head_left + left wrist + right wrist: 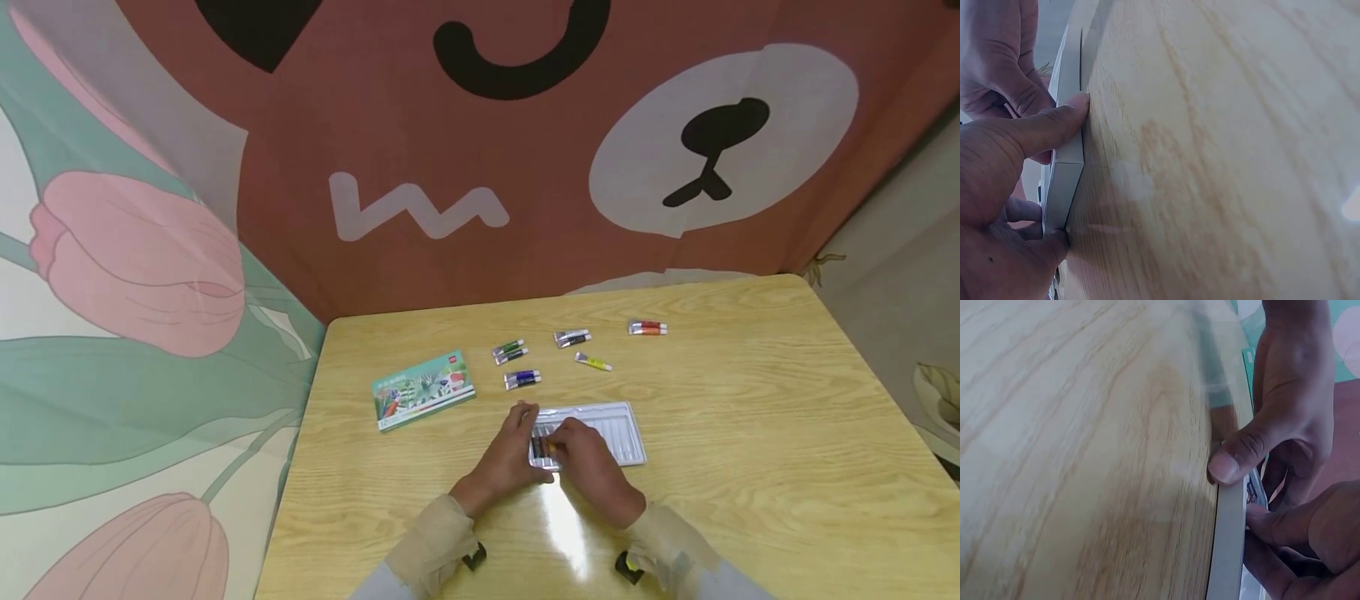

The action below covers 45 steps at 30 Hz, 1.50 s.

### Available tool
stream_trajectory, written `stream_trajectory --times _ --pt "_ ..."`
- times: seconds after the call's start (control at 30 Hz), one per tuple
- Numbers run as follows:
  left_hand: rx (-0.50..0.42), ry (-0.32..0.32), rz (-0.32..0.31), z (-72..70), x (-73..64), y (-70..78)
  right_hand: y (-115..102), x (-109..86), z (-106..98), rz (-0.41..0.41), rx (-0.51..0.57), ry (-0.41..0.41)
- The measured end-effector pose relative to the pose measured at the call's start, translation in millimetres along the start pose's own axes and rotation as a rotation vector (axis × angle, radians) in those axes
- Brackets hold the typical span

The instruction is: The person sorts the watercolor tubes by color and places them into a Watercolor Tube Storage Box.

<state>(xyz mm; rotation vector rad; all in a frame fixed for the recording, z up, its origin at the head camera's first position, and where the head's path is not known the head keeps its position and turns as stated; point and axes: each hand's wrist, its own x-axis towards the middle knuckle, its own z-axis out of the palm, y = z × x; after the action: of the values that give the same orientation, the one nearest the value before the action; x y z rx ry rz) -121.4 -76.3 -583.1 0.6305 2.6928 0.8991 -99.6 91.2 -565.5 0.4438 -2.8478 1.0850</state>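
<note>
Filling the space behind everything, a reddish-brown backdrop [540, 158] carries a bear's muzzle and a pale zigzag line, with tulip-printed cloth [142, 258] at the left. Next in size comes the wood-grain surface [750, 417], glossy between the forearms. On it lies a white tray [619, 437] with ridged slots. To the tray's left and farther back is a mint-green box [423, 389] illustrated with plants; "12" reads at its lower left corner, a line of Chinese characters along the upper left is too small to make out, and a red logo sits at the upper right, its letters likewise unreadable.

The left hand [504, 454] grips the tray's left end, thumb on the near edge and fingers at the far one. The right hand [588, 467], drawn to a narrow pinch, holds an ochre tube [552, 448] inside the tray, just beside dark tubes [536, 448] in the left slots.

Smallest are the loose tubes behind the tray: a green pair [508, 347], a blue pair [522, 379], a pale-and-black pair [573, 339], a red-and-orange pair [648, 330] and a single yellow tube [594, 362]. Their labels are too small to read.
</note>
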Motion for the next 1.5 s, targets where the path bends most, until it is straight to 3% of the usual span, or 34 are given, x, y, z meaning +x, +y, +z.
stream_trajectory --times 0.27,0.63,1.07,1.5 --pt "-0.001 -0.017 -0.029 -0.3 -0.6 2.4 0.7 3.3 -3.4 0.077 0.036 -0.063" --pt "0.021 -0.006 -0.019 -1.0 -0.3 1.6 0.8 5.9 -6.8 0.099 0.045 -0.074" --pt "0.007 0.026 0.001 1.8 -1.0 -0.1 6.7 8.2 -11.1 0.052 0.041 -0.081" --pt "0.009 -0.009 -0.021 -0.4 -0.5 2.6 10.8 26.4 -27.7 0.121 0.112 -0.197"
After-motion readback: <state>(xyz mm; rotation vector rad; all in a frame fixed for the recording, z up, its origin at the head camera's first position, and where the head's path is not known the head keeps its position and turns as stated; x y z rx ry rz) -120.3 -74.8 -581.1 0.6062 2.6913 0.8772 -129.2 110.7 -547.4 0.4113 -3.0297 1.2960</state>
